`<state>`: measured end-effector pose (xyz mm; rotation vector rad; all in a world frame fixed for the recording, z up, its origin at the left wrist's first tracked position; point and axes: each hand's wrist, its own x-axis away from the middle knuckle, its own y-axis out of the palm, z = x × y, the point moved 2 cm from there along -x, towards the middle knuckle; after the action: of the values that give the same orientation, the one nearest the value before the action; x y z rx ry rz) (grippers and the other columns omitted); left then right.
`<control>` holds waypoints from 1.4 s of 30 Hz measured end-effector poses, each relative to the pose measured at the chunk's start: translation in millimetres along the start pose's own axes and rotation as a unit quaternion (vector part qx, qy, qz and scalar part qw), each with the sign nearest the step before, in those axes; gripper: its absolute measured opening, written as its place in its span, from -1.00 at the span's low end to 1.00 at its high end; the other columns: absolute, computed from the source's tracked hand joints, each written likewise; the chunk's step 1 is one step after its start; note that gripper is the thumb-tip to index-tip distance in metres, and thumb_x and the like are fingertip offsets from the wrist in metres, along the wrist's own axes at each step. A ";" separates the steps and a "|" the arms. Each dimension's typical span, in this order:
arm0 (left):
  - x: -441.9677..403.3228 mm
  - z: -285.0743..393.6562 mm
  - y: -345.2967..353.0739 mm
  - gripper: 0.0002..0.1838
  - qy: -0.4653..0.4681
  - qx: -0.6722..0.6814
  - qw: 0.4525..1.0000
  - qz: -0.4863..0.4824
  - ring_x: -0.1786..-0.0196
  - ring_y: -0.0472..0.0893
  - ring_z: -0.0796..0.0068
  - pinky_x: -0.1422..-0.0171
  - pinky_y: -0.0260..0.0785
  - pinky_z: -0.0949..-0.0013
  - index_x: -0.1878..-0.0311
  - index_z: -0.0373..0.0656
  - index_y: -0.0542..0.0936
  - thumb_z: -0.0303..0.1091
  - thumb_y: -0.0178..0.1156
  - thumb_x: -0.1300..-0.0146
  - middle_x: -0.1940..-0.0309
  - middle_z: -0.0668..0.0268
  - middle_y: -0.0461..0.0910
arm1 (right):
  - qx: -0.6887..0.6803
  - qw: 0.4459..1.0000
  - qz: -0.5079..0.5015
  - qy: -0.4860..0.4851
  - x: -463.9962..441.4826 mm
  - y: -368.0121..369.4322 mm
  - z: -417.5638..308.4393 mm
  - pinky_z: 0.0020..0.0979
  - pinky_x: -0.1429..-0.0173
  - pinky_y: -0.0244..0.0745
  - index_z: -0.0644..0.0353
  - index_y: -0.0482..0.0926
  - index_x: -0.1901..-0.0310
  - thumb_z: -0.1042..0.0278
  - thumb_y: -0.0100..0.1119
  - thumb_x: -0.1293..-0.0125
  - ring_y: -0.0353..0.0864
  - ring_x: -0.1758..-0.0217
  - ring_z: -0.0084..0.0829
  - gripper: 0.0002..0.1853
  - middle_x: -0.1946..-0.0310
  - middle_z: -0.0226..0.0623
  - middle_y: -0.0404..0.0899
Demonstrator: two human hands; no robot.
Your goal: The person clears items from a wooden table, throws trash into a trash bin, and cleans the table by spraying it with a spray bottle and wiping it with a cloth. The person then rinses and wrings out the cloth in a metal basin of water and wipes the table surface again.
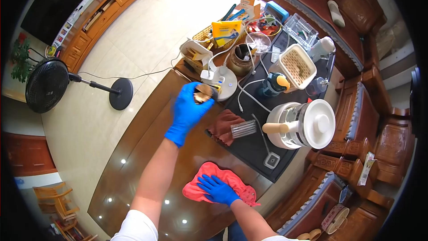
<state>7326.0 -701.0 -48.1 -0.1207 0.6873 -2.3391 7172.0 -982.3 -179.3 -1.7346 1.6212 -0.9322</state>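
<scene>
My left hand [189, 107], in a blue glove, is closed around a small round object with a brown, wood-like top [203, 93]; its lower part is partly hidden by my fingers. It is held beside a round white power strip [228, 84] with plugs and cables in it. My right hand [217, 189], also in a blue glove, lies flat with fingers spread on a pink cloth [243, 189]. The cloth rests crumpled on the glossy brown wooden table [147, 151].
A black tray [281, 163] carries a glass kettle [298, 125], a dark bottle [273, 85], a cream basket [294, 68] and a brown cloth [223, 125]. Behind stand a brown pot [239, 64] and a yellow packet [226, 32]. A black fan [48, 85] stands left on the floor.
</scene>
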 end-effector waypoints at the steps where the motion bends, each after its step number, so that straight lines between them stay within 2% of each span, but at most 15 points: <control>1: 6.4 8.2 13.2 -0.45 0.019 0.017 0.999 -0.034 0.07 0.57 0.15 -0.04 0.43 0.22 0.04 -0.21 0.49 -0.26 0.44 0.14 0.13 0.11 0.53 | -0.011 1.000 0.003 0.000 0.3 1.0 0.2 -0.17 -0.50 -0.10 0.05 0.16 -0.40 -0.03 -0.05 -0.32 -0.03 -0.52 -0.30 -0.34 -0.42 -0.19 0.09; 4: 20.5 30.0 61.4 -0.44 0.031 0.005 0.986 -0.162 0.04 0.59 0.21 -0.08 0.43 0.27 0.00 -0.17 0.49 -0.28 0.45 0.12 0.10 0.13 0.53 | -0.015 1.000 0.004 -0.003 1.6 1.2 1.8 -0.17 -0.51 -0.11 0.05 0.14 -0.40 -0.04 -0.07 -0.32 -0.05 -0.53 -0.30 -0.33 -0.43 -0.20 0.08; 7: 24.6 21.1 114.9 -0.46 0.001 0.017 0.983 -0.183 0.06 0.58 0.16 -0.07 0.43 0.25 0.04 -0.16 0.49 -0.29 0.44 0.13 0.12 0.11 0.52 | -0.013 1.000 0.006 -0.007 1.1 1.7 1.2 -0.17 -0.51 -0.12 0.07 0.15 -0.40 -0.04 -0.08 -0.33 -0.06 -0.53 -0.29 -0.34 -0.43 -0.22 0.07; 15: 13.9 -0.5 179.0 -0.47 0.043 -0.050 0.988 -0.136 0.11 0.58 0.11 -0.01 0.45 0.22 0.07 -0.19 0.48 -0.37 0.44 0.17 0.17 0.10 0.51 | -0.014 1.000 0.003 -0.005 3.4 3.7 0.4 -0.17 -0.52 -0.12 0.10 0.21 -0.37 -0.07 -0.13 -0.36 -0.03 -0.52 -0.28 -0.37 -0.43 -0.21 0.08; 19: 21.0 -0.2 173.3 -0.27 0.050 -0.048 0.988 -0.136 -0.02 0.50 0.05 -0.14 0.38 0.17 -0.12 -0.16 0.41 -0.32 0.49 0.21 0.07 0.07 0.47 | -0.005 1.000 0.002 -0.002 1.5 2.9 -0.1 -0.17 -0.50 -0.07 0.11 0.25 -0.34 -0.07 -0.10 -0.35 0.04 -0.49 -0.27 -0.38 -0.40 -0.20 0.13; 21: 30.0 4.0 161.3 -0.05 0.029 -0.079 0.984 -0.158 -0.12 0.42 0.01 -0.24 0.30 0.14 -0.31 -0.13 0.27 -0.26 0.52 0.23 -0.03 0.06 0.42 | 0.000 1.000 -0.004 -0.007 1.5 8.0 1.6 -0.17 -0.49 -0.04 0.11 0.27 -0.33 -0.06 -0.09 -0.34 0.07 -0.48 -0.27 -0.39 -0.39 -0.20 0.15; 22: 38.7 10.4 149.5 -0.10 0.043 -0.078 0.986 -0.139 -0.13 0.43 0.03 -0.23 0.30 0.16 -0.30 -0.15 0.29 -0.26 0.50 0.17 -0.05 0.06 0.43 | 0.011 1.000 0.007 -0.005 1.5 14.0 4.6 -0.13 -0.48 -0.03 0.10 0.29 -0.32 -0.08 -0.06 -0.32 0.09 -0.47 -0.25 -0.38 -0.38 -0.18 0.16; 24: 63.5 13.0 112.9 -0.23 0.066 0.036 0.995 -0.069 -0.15 0.42 0.06 -0.24 0.29 0.18 -0.26 -0.18 0.35 -0.26 0.44 0.06 -0.07 0.07 0.43 | 0.017 1.000 0.014 -0.009 0.2 19.3 0.4 -0.10 -0.46 -0.02 0.09 0.30 -0.31 -0.10 -0.03 -0.30 0.11 -0.46 -0.22 -0.37 -0.38 -0.17 0.17; 26: 97.7 -10.2 66.0 -0.36 0.074 0.010 0.997 0.034 -0.19 0.41 0.09 -0.25 0.26 0.17 -0.22 -0.18 0.41 -0.30 0.38 -0.04 -0.10 0.08 0.44 | -0.001 0.989 0.048 0.143 -10.9 9.5 0.8 0.02 -0.44 -0.04 0.07 0.32 -0.30 -0.15 0.03 -0.25 0.10 -0.46 -0.16 -0.34 -0.37 -0.14 0.17; 27: 120.3 -25.8 39.4 -0.46 0.050 -0.038 0.993 0.099 -0.14 0.43 0.10 -0.24 0.26 0.15 -0.17 -0.20 0.45 -0.34 0.34 -0.09 -0.09 0.10 0.45 | 0.020 0.980 0.102 0.168 -19.1 11.2 1.4 0.11 -0.42 -0.07 0.06 0.30 -0.31 -0.19 0.06 -0.21 0.06 -0.46 -0.04 -0.29 -0.37 -0.09 0.17; 28: 148.4 -55.4 12.0 -0.50 0.014 -0.107 0.984 0.143 -0.19 0.41 0.10 -0.28 0.23 0.15 -0.17 -0.20 0.45 -0.37 0.30 -0.13 -0.12 0.11 0.44 | 0.023 0.983 0.096 0.157 -33.4 8.3 1.1 0.11 -0.42 -0.07 0.06 0.30 -0.31 -0.19 0.06 -0.21 0.06 -0.46 -0.04 -0.29 -0.37 -0.09 0.17; 30: 218.3 -122.9 -39.2 -0.49 -0.088 -0.171 0.953 0.236 -0.30 0.31 0.06 -0.37 0.13 0.11 -0.20 -0.22 0.40 -0.40 0.24 -0.17 -0.18 0.06 0.39 | 0.047 0.960 0.139 0.240 -69.9 -4.6 -2.4 0.14 -0.42 -0.08 0.07 0.27 -0.33 -0.19 0.05 -0.22 0.01 -0.46 0.07 -0.27 -0.38 -0.06 0.12; 34: 363.0 -216.0 -118.8 -0.46 -0.232 -0.353 0.851 0.312 -0.38 0.15 -0.08 -0.42 -0.04 -0.01 -0.32 -0.23 0.26 -0.29 0.08 -0.31 -0.32 -0.09 0.19 | 0.076 0.900 0.230 0.363 -169.4 -27.6 20.3 0.12 -0.45 -0.14 0.12 0.20 -0.36 -0.16 0.03 -0.23 -0.08 -0.48 0.14 -0.25 -0.42 -0.01 0.03; 38: 397.2 -215.1 -136.8 -0.45 -0.253 -0.401 0.845 0.246 -0.41 0.10 -0.07 -0.46 -0.10 -0.04 -0.34 -0.24 0.24 -0.19 0.01 -0.35 -0.37 -0.07 0.12 | 0.061 0.873 0.311 0.371 -224.1 -30.6 53.4 0.08 -0.47 -0.15 0.16 0.19 -0.36 -0.15 0.01 -0.24 -0.11 -0.49 0.10 -0.24 -0.42 -0.01 0.04; 42: 393.3 -209.2 -139.9 -0.48 -0.264 -0.388 0.846 0.253 -0.39 0.13 -0.07 -0.45 -0.05 0.01 -0.33 -0.26 0.25 -0.24 -0.03 -0.36 -0.35 -0.07 0.14 | 0.145 0.937 0.259 0.185 -289.2 -63.8 100.7 0.00 -0.48 -0.11 0.18 0.20 -0.35 -0.11 0.04 -0.24 -0.03 -0.48 0.02 -0.25 -0.40 -0.04 0.08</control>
<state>6888.6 -773.4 -194.5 -0.8065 1.1597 -1.3141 7286.3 -693.4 -216.2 -0.8961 1.9234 -1.1963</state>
